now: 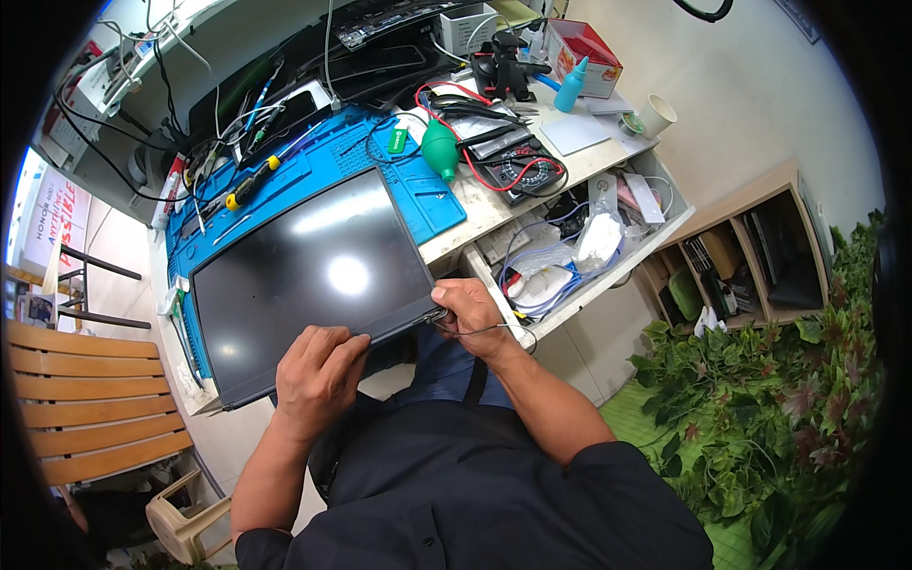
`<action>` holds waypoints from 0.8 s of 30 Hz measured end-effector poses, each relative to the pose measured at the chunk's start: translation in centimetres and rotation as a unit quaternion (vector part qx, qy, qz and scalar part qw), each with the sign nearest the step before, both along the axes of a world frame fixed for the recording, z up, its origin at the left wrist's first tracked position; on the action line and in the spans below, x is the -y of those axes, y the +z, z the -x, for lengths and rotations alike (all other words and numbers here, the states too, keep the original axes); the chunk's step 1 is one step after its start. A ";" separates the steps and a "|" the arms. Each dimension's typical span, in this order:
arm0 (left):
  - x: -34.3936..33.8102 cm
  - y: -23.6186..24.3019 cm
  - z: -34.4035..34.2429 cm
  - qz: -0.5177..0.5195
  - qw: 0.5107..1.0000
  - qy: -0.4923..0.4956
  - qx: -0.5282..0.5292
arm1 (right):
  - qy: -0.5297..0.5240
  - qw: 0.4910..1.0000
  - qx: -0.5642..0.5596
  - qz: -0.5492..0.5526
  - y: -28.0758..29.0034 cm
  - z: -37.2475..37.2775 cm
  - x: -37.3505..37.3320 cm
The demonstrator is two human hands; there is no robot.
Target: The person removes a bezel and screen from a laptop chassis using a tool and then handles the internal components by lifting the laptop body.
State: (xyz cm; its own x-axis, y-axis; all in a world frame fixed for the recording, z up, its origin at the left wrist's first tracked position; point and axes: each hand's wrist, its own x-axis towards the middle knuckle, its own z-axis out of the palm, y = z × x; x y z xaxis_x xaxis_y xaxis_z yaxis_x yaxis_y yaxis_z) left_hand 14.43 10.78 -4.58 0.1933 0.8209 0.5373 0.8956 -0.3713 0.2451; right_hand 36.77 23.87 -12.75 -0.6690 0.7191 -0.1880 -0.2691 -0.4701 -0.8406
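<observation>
A laptop screen [309,285] with a dark glossy panel and black bezel lies tilted over the desk's front edge, its lower rim toward me. My left hand [321,372] is closed on that lower rim near its middle, fingertips on the bezel. At the screen's near right corner, my right hand [469,318] grips the edge by the hinge [434,314], thumb on top. A thin dark cable [489,329] runs out from this corner past my right hand. Under the screen's far side lies a blue repair mat [432,204].
A yellow-black screwdriver [253,183], green air blower [440,149] and multimeter [518,171] lie beyond the screen. An open drawer [581,275] full of cables and bags juts out at right. A wooden slatted chair [100,404] stands left; leafy plants [760,418] spread at lower right.
</observation>
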 end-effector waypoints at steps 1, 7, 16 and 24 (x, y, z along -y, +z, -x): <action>0.0 0.0 0.0 0.000 1.000 0.000 0.000 | -0.003 1.000 0.008 0.003 0.1 0.0 0.0; 0.0 0.0 -0.1 0.006 1.000 0.003 0.001 | -0.018 0.997 0.050 -0.051 -0.1 0.1 0.3; 0.0 0.2 -0.1 0.009 1.000 0.002 0.007 | -0.014 0.995 0.047 -0.092 -0.4 -0.1 0.5; 0.0 0.3 -0.1 0.021 1.000 0.002 0.011 | -0.022 0.992 0.071 -0.106 -0.2 0.0 0.7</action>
State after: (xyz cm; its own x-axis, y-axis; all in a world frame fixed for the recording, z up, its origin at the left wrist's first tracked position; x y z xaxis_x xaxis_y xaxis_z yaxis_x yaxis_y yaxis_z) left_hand 14.49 10.76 -4.32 0.1790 0.8433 0.5067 0.8914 -0.3570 0.2793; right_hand 36.79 23.14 -12.96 -0.6138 0.7805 -0.1188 -0.1576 -0.2686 -0.9503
